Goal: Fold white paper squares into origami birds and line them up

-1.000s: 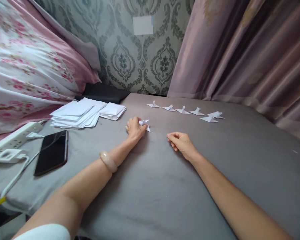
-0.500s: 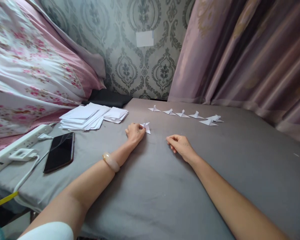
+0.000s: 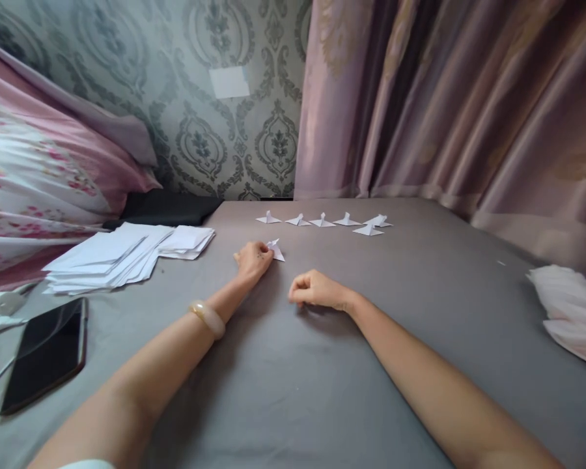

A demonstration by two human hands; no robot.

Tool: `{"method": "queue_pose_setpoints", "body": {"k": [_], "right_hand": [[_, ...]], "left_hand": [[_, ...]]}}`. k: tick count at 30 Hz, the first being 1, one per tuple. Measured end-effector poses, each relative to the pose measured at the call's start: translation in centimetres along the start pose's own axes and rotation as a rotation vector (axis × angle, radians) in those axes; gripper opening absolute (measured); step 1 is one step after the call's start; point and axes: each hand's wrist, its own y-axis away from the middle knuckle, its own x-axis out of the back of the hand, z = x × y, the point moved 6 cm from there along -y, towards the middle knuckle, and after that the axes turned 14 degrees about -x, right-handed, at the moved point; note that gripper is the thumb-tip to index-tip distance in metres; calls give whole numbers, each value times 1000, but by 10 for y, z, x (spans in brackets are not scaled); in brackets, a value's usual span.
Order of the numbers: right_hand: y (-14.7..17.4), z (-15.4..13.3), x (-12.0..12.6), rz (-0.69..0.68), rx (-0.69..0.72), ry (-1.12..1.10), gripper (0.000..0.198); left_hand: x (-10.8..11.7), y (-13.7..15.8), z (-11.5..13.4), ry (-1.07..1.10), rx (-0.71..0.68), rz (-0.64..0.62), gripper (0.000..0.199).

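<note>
My left hand [image 3: 254, 260], with a pale bangle [image 3: 208, 318] on its wrist, pinches a small white folded paper bird [image 3: 277, 250] by its left side, low over the grey cloth. Part of the bird is hidden behind the fingers. To the right and a little closer, my right hand [image 3: 318, 290] hovers over the cloth with its fingers curled in and nothing visible in them. Beyond both hands stands a row of several similar paper birds [image 3: 321, 221], the two at its right end close together.
Stacks of white paper [image 3: 105, 257] lie at left, in front of a dark folded item [image 3: 168, 208]. A phone [image 3: 49, 352] rests near the left edge beside a white cable. Crumpled white material [image 3: 569, 303] is at far right. Curtains [image 3: 420, 98] hang behind.
The view has swung to the right, bringing the crumpled white material into sight. My left hand keeps its pinch on the paper bird. My right hand has shifted slightly, fingers still curled.
</note>
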Motion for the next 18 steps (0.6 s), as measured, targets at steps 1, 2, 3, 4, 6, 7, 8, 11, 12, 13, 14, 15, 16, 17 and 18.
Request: {"method": "queue_pose_setpoints", "body": {"k": [1, 2, 3, 4, 6, 7, 8, 11, 12, 13, 14, 15, 16, 17, 18], "right_hand": [[1, -1, -2, -55, 10, 23, 11], [3, -3, -2, -78, 26, 28, 10], [3, -4, 0, -84, 35, 25, 9], [4, -5, 1, -90, 42, 28, 9], [8, -6, -1, -178, 41, 76, 8], [12, -5, -5, -280, 32, 115, 9], [17, -3, -11, -409, 10, 154, 10], [38, 2, -25, -760, -62, 195, 18], [42, 3, -28, -813, -75, 187, 18], [45, 4, -29, -844, -88, 176, 16], [45, 5, -30, -859, -99, 163, 14], [45, 6, -31, -868, -109, 150, 13], [44, 8, -32, -871, -115, 135, 13], [42, 9, -33, -874, -114, 119, 13], [40, 9, -33, -877, -111, 103, 14]], "left_hand": [[-6, -6, 11, 9, -13, -10, 24], [-12, -12, 23, 20, -26, -21, 23], [-19, -18, 36, 31, -41, -31, 23], [-27, -24, 50, 41, -58, -41, 23], [-40, -37, 78, 56, -97, -50, 24], [-46, -43, 91, 60, -118, -55, 23], [-52, -49, 104, 65, -136, -60, 23], [-69, -63, 131, 64, -163, -74, 24], [-74, -66, 137, 58, -164, -77, 26], [-79, -69, 141, 51, -163, -78, 27], [-84, -71, 145, 44, -161, -79, 28], [-88, -72, 148, 37, -160, -81, 28], [-93, -73, 151, 32, -158, -83, 28], [-97, -73, 154, 28, -155, -87, 28], [-101, -73, 157, 25, -152, -91, 27]]}}
